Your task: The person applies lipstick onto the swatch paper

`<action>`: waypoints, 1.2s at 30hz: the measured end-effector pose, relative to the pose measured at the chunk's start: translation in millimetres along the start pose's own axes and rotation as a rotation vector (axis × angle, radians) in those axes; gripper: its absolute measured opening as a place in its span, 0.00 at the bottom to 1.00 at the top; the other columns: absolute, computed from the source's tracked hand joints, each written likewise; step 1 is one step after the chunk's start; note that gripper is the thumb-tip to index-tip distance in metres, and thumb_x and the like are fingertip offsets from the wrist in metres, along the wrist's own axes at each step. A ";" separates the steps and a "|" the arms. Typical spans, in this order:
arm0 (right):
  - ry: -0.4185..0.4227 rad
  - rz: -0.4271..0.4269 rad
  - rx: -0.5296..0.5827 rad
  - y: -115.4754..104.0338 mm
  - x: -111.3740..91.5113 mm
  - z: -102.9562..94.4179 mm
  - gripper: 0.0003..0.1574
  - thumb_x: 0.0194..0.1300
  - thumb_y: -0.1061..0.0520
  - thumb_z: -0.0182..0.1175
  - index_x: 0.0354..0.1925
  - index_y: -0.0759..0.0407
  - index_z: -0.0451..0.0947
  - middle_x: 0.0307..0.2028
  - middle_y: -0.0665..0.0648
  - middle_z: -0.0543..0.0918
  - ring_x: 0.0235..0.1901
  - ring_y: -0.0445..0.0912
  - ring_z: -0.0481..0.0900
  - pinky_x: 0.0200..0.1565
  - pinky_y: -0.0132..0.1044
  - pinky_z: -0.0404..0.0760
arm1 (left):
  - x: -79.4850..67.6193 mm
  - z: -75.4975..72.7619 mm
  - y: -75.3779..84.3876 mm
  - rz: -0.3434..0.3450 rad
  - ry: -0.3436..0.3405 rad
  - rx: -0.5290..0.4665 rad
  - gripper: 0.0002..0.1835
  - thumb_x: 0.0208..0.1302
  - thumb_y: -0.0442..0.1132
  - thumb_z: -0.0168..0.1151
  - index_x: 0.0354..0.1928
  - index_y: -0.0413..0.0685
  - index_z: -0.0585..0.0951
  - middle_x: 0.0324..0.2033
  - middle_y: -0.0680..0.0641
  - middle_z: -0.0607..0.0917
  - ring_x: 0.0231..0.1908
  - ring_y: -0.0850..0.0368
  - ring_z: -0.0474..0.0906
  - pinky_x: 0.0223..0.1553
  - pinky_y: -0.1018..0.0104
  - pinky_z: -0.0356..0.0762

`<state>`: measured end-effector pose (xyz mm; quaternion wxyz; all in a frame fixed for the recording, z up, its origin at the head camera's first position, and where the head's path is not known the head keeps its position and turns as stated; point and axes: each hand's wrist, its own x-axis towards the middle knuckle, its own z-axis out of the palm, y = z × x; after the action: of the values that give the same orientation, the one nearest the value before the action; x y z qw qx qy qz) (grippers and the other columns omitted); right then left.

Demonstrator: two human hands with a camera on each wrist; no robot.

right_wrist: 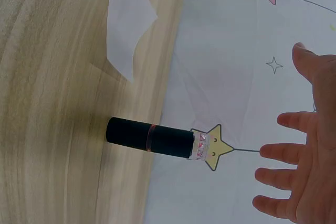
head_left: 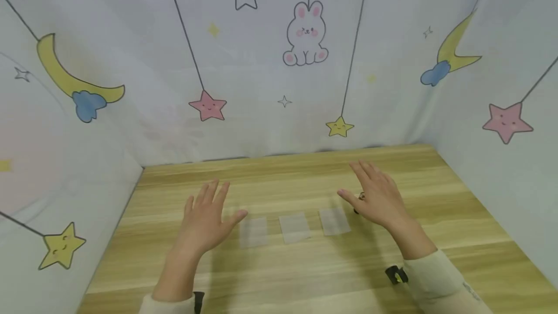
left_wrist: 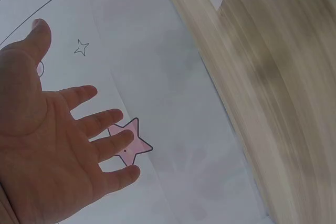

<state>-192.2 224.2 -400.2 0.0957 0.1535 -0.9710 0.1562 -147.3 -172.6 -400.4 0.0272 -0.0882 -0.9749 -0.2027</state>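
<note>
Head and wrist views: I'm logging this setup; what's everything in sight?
Table: one, yellowish, lower head view
Paper pieces: three, white, row on table
Cylinder: one, black, upright on table
Backdrop: one, white, behind and beside table
Printed rabbit: one whole, white-pink, backdrop middle
Printed moons: two, yellow, backdrop sides
Printed stars: many, pink, yellow, white, backdrop
Printed clouds: several, blue, white, pink, backdrop
Fittings: two, black, lower head view
Sleeves: two, pale, bottom edge
Left hand: one, bare, left of paper pieces
Right hand: one, bare, near cylinder
</note>
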 end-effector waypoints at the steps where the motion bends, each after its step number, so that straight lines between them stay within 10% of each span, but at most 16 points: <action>1: 0.004 -0.002 -0.004 1.5 -0.9 0.3 0.51 0.71 0.29 0.55 0.76 0.59 0.59 0.73 0.68 0.63 0.72 0.67 0.57 0.65 0.67 0.59 | 1.5 1.7 1.2 0.012 0.004 0.003 0.47 0.69 0.66 0.58 0.78 0.44 0.58 0.76 0.33 0.55 0.76 0.31 0.46 0.69 0.28 0.37; 20: 0.030 0.065 0.017 24.1 -18.5 1.4 0.43 0.64 0.39 0.68 0.68 0.62 0.71 0.62 0.69 0.76 0.59 0.68 0.74 0.56 0.65 0.72 | 64.8 66.6 84.9 0.347 -0.083 -0.289 0.33 0.71 0.52 0.64 0.69 0.39 0.72 0.68 0.40 0.73 0.69 0.42 0.67 0.67 0.47 0.66; 36: -0.045 0.098 -0.003 36.0 -19.1 8.1 0.48 0.63 0.36 0.69 0.69 0.63 0.70 0.62 0.68 0.78 0.58 0.65 0.77 0.54 0.63 0.76 | 104.5 104.5 166.4 0.433 -0.236 -0.272 0.33 0.73 0.56 0.60 0.71 0.44 0.71 0.67 0.46 0.75 0.61 0.51 0.76 0.61 0.56 0.73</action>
<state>-187.3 259.1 -422.1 0.0662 0.1092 -0.9795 0.1558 -221.3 36.1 -421.8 -0.0559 -0.3201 -0.8937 -0.3093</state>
